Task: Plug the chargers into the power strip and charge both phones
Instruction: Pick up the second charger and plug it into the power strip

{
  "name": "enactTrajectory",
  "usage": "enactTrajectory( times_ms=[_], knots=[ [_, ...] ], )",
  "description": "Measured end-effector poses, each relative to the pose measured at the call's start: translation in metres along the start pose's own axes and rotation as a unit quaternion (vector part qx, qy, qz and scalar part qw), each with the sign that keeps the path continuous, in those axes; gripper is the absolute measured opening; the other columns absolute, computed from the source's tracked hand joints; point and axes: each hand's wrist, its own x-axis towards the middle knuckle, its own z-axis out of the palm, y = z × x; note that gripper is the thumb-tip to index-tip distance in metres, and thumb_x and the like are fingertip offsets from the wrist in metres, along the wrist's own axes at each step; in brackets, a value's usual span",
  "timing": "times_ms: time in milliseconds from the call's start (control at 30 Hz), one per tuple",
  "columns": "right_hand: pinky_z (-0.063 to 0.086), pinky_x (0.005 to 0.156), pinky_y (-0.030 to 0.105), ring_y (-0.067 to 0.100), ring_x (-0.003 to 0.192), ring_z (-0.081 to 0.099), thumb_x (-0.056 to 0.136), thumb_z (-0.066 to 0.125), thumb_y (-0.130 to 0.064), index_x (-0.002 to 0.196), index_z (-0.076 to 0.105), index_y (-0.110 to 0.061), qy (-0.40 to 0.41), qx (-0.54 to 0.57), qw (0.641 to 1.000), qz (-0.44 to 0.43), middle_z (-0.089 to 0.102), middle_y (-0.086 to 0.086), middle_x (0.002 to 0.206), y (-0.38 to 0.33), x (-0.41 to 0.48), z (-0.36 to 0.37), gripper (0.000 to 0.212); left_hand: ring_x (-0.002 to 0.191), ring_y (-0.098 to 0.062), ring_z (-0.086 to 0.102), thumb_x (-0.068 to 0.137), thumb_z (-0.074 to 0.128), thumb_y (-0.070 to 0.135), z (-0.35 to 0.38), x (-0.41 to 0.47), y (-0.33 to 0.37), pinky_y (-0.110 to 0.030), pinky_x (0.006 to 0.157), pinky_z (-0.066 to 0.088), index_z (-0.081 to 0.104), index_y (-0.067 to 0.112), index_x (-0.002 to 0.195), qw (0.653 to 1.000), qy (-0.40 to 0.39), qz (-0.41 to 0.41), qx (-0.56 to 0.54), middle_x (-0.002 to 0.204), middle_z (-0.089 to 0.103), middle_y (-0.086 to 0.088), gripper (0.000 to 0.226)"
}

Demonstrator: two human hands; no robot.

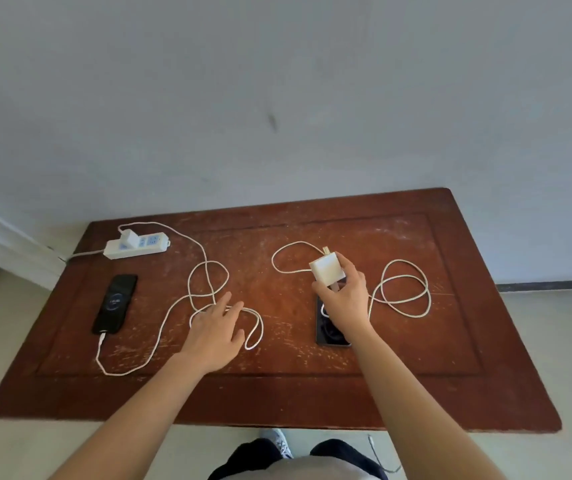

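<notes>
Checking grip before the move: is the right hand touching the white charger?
Touching. The head view shows the right hand with fingers wrapped around the white charger, lifted above the table.

Your white power strip [137, 244] lies at the far left, one white charger [128, 237] already plugged in. Its cable [187, 299] loops across to the left phone [115, 304], flat with its screen lit. The second charger [326, 271] is lifted, prongs up, over the right phone [327, 332]; its cable [402, 289] coils beside.
</notes>
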Motion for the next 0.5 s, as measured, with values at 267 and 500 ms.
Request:
enactTrajectory(
  times_ms=[267,500],
  knots=[
    [0.052,0.078,0.019,0.012,0.113,0.059,0.077,0.083,-0.03,0.135,0.05,-0.026,-0.065,-0.108,0.987,-0.101,0.058,-0.001,0.133,-0.037,0.011,0.098,0.067,0.147,-0.032,0.033,0.1,0.047,0.042,-0.014,0.007,-0.102,-0.05,0.111,0.039,0.017,0.024,0.158,0.997,-0.004,-0.069,-0.016,0.169,-0.004,-0.007,0.068],
    [0.052,0.08,0.023,0.014,0.108,0.059,0.075,0.084,-0.037,0.133,0.057,-0.024,-0.064,-0.208,0.969,-0.12,0.056,0.003,0.132,-0.062,0.037,0.205,0.066,0.151,-0.035,0.02,0.101,0.047,0.045,-0.016,0.051,-0.212,-0.05,0.115,0.034,0.013,0.019,0.158,0.997,-0.026,-0.076,-0.013,0.169,-0.006,-0.011,0.072]
  ],
)
